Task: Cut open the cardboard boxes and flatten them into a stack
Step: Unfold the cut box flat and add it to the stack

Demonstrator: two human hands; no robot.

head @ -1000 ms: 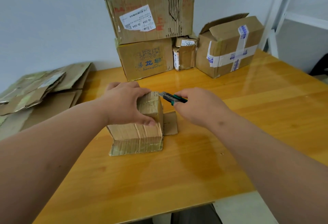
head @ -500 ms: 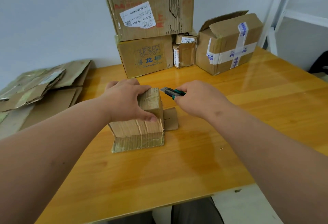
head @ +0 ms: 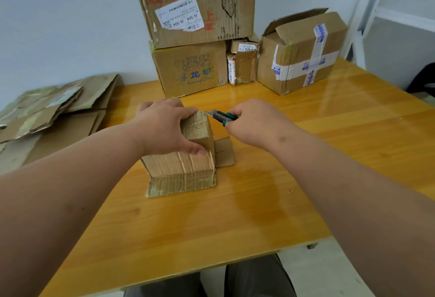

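A small worn cardboard box (head: 186,165) stands in the middle of the wooden table (head: 282,179), with flaps splayed flat at its front and right. My left hand (head: 164,129) grips its top, thumb down the near face. My right hand (head: 251,122) holds a green utility knife (head: 222,117), whose blade tip touches the box's far top edge. A stack of flattened cardboard (head: 47,113) lies at the table's left.
Along the back wall stand a large torn box (head: 200,7) on top of a printed box (head: 190,70), a small box (head: 243,63) and a box bound with white tape (head: 303,52). A white frame (head: 367,14) rises at the right.
The knife has stayed at the box's far top edge and my hands have barely shifted. My head has moved a little, so the view has slid slightly.
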